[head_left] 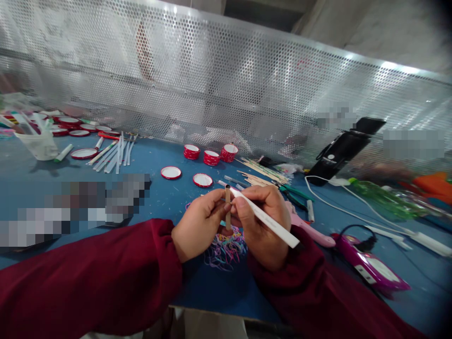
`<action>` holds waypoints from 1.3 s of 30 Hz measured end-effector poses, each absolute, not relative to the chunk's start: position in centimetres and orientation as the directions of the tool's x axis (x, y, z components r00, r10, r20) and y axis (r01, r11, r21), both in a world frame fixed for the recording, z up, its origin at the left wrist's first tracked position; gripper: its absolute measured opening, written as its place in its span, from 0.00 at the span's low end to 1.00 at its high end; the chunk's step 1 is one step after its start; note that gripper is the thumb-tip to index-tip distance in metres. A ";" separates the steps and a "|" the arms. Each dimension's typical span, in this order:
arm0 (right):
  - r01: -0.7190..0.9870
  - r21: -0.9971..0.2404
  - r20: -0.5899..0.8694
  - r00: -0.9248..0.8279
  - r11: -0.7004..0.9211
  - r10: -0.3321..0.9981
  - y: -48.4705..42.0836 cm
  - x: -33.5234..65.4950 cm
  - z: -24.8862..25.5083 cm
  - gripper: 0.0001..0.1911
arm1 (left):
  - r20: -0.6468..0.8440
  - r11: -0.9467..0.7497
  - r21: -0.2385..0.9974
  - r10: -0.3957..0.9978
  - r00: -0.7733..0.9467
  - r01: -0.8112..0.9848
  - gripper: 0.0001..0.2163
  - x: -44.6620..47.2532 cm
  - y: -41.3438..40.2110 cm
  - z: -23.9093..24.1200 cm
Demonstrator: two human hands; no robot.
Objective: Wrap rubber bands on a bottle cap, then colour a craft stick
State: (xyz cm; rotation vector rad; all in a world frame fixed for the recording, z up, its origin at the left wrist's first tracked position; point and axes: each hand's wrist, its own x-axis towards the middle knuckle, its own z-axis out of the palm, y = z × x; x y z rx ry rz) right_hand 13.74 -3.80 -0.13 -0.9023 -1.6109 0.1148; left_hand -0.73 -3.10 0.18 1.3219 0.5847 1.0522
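My left hand [199,223] pinches a short wooden stick [228,207] and keeps it upright over the blue table [151,197]. Wrapped round a long white rod [266,216], my right hand [263,221] points the rod's tip at the top of the stick. Both sleeves are dark red. Under the hands lies a tangle of coloured rubber bands [226,249].
Red-rimmed white lids [171,173] and stacked red rings [211,157] lie ahead, wooden sticks [263,172] and green-handled pliers [294,194] to the right. A purple device [367,263], white cable [353,214], black bag [344,148], plastic cup [37,143] and perforated metal screen [226,80] surround the work.
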 end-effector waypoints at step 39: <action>0.532 -0.521 0.805 0.045 0.668 0.592 -3.7 13.9 -0.2 0.04 | 0.200 -0.066 0.950 0.879 0.432 -0.306 0.06 -0.7 -3.1 0.3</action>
